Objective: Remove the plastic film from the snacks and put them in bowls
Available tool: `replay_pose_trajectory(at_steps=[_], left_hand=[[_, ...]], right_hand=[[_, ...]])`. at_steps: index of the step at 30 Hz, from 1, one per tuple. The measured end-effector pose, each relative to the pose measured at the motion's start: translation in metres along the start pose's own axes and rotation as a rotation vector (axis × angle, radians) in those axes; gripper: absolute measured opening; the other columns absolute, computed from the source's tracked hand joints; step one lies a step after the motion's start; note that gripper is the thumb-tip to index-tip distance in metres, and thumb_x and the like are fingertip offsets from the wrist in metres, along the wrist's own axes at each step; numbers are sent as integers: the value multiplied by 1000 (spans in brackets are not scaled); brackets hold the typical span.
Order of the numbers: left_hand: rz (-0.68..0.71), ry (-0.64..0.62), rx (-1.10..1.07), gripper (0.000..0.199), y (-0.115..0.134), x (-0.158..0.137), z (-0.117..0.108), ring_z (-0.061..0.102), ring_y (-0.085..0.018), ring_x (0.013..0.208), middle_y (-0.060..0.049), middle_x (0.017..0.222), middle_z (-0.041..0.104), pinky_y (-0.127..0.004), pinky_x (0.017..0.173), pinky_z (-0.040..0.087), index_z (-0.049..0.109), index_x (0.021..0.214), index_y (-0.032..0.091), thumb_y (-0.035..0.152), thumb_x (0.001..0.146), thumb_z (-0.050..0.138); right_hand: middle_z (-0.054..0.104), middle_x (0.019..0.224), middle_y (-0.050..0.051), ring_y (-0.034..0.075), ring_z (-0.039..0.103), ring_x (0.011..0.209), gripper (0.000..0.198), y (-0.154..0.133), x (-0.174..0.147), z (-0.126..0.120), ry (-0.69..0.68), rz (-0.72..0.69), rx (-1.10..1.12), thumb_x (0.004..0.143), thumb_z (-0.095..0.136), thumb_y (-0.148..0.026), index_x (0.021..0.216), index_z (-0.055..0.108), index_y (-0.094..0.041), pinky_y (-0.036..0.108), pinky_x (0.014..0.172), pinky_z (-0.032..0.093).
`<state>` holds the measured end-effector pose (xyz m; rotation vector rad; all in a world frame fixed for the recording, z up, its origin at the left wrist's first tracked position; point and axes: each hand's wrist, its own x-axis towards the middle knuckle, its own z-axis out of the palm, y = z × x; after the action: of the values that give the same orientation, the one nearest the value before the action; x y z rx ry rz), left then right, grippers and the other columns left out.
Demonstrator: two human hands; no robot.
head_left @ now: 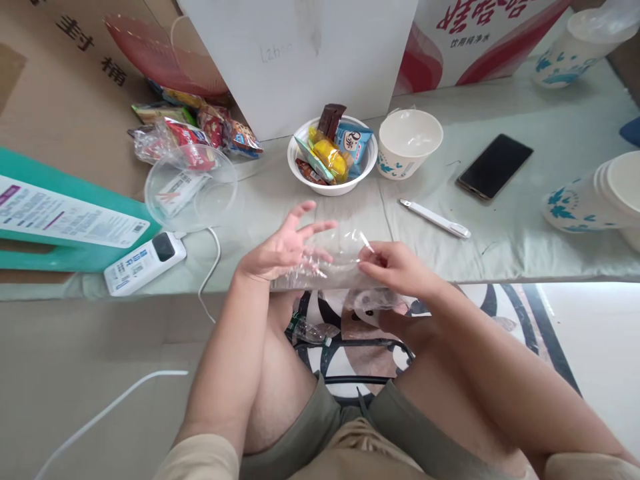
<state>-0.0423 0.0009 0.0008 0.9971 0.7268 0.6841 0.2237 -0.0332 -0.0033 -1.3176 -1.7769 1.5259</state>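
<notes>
A thin, clear piece of plastic film (345,257) hangs between my hands above the table's front edge; I cannot tell whether it is a bag or a sheet. My right hand (395,267) pinches its right side between thumb and fingers. On the other side, my left hand (285,247) has its fingers spread, the tips overlapping the film. Just beyond the hands stands a white bowl (334,189) of wrapped snacks (330,153). Right of it is a white paper cup (410,143) with a blue leaf pattern.
A white utility knife (435,218) and a black phone (495,167) lie to the right, near stacked paper cups (595,193). A clear plastic container (215,200), snack packets (215,127) and a white power strip (145,263) are on the left. Boxes (300,60) line the back.
</notes>
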Motion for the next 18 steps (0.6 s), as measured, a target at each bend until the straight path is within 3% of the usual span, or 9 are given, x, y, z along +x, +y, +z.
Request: replay_pose_trajectory(at_steps=[3,5,6,8,10,15,18], left_hand=[[95,87,-129,102,-5,10,9,73,-37,116,-16,141,65,-47,83,65,56,139,34,81,52,84],[49,73,-128,97,-12,20,19,70,-36,123,-19,134,70,-45,93,62,64,127,24,78,50,87],[6,79,-76,86,-16,25,25,72,-34,119,-18,128,73,-41,93,62,66,119,21,67,51,93],[-24,175,73,57,-25,33,36,78,-24,96,-13,108,79,-34,82,62,67,102,19,46,60,96],[21,279,171,37,-32,38,43,76,-18,77,-7,91,79,-30,71,60,65,88,19,40,70,89],[43,324,234,33,-31,38,41,70,-15,54,-1,69,74,-24,51,53,61,89,21,46,79,80],[25,296,221,37,-25,32,34,63,-14,43,3,58,69,-24,42,47,61,95,23,48,77,81]], right_hand=[[49,59,-6,9,40,51,22,5,3,-5,232,21,252,84,65,-43,82,58,-22,24,49,31],[51,60,-5,9,42,51,25,9,7,-6,347,47,374,85,64,-46,83,54,-23,24,49,33],[52,60,-5,9,43,52,26,10,9,-5,379,42,400,85,65,-46,82,53,-23,24,50,34],[53,61,-5,11,48,56,26,12,11,-5,404,-5,388,86,65,-46,82,52,-24,25,55,39],[58,65,-4,12,53,61,24,13,10,-6,378,-61,307,84,67,-45,88,56,-24,26,60,43],[61,60,-5,13,53,54,20,20,2,-12,286,-23,13,89,62,-37,104,64,-24,28,58,42],[62,62,-6,14,58,51,26,24,2,-12,286,-12,128,91,59,-39,114,62,-28,29,57,46]])
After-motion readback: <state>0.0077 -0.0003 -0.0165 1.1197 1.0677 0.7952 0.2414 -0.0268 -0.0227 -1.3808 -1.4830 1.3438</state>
